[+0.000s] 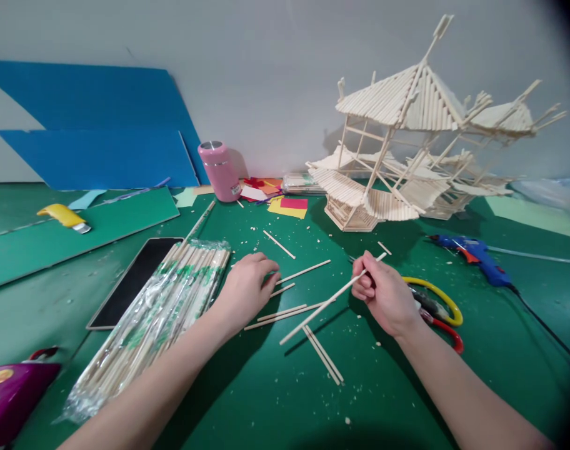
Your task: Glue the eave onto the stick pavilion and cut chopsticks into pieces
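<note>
The right hand (383, 297) pinches a bamboo stick (329, 306) near its upper end between thumb and fingertips, its far end slanting down toward the green mat (266, 400). The left hand (247, 287) rests with fingers curled over loose sticks (285, 312) mid-mat, beside the wrapped stick bundle (158, 319). The stick looks light, stiff and snappable, best gripped near an end.

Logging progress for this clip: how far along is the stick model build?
Done: the stick pavilion model stands roofed by the wall. In hand: the right hand holds one stick; the left hand rests on loose sticks. Left: a stick bundle lies wrapped, and the glue gun lies untouched.
</note>
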Motion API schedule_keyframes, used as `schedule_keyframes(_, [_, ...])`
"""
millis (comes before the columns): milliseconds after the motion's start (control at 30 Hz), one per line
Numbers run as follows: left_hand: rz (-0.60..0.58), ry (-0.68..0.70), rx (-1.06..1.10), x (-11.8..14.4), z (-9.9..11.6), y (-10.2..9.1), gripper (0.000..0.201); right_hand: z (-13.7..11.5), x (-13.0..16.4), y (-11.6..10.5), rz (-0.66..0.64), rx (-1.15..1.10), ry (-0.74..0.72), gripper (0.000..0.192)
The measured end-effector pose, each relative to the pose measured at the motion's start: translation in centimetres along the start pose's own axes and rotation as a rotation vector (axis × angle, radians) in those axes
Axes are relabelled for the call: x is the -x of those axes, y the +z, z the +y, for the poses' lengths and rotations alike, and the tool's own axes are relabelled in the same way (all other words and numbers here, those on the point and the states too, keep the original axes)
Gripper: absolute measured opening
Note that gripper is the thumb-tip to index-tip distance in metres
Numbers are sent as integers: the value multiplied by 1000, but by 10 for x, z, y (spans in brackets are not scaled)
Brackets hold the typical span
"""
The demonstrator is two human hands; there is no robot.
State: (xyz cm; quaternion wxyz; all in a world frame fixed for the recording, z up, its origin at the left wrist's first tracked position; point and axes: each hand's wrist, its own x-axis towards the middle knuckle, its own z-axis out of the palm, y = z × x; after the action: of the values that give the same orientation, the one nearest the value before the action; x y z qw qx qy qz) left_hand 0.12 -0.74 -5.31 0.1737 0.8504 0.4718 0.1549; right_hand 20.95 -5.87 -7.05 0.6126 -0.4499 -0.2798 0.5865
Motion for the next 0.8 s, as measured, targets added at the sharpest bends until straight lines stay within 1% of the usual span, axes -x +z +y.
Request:
schedule_keyframes(67, [-52, 31, 238, 9, 21, -5, 27, -1, 2, 3, -36, 32, -15, 33])
schedule_keyframes(133, [-147, 9, 466, 19, 42, -5, 34, -1, 4, 7, -79, 78, -46, 34])
schedule_keyframes(200, [-291, -56, 676, 28, 57, -1, 34, -2, 7, 11, -119, 130, -85, 34])
schedule_keyframes(233, [-336, -117, 775, 31, 61, 2, 32, -2, 9, 12, -143, 169, -99, 32])
schedule_keyframes(267, [-351, -197, 871, 34, 63, 5, 29, -3, 12, 14, -175, 231, -107, 28])
schedule_keyframes(300, [-309, -276, 965, 36, 63, 8, 27, -4, 15, 15, -215, 315, -111, 25])
schedule_keyframes(333, [-234, -348, 1051, 38, 61, 10, 24, -5, 19, 16, -259, 423, -110, 21])
schedule_keyframes(367, [-130, -401, 1130, 39, 59, 12, 23, -6, 23, 17, -307, 555, -107, 18])
schedule_keyframes(433, [78, -445, 1251, 42, 52, 14, 21, -6, 33, 19, -391, 879, -117, 11])
schedule_keyframes(467, [151, -449, 1291, 43, 49, 15, 21, -6, 38, 21, -423, 1048, -144, 7])
schedule_keyframes(500, [200, -452, 1318, 45, 46, 17, 20, -5, 42, 23, -450, 1212, -179, 5])
schedule_keyframes(567, [237, -455, 1345, 49, 41, 19, 20, -1, 49, 27, -481, 1486, -241, 5])
schedule_keyframes(633, [240, -455, 1360, 52, 38, 22, 21, 2, 52, 31, -486, 1667, -246, 7])
schedule_keyframes(700, [239, -454, 1363, 54, 35, 25, 20, 5, 54, 36, -491, 1795, -200, 11])
schedule_keyframes(800, [240, -461, 1362, 55, 32, 27, 20, 8, 53, 44, -514, 1901, -168, 14])
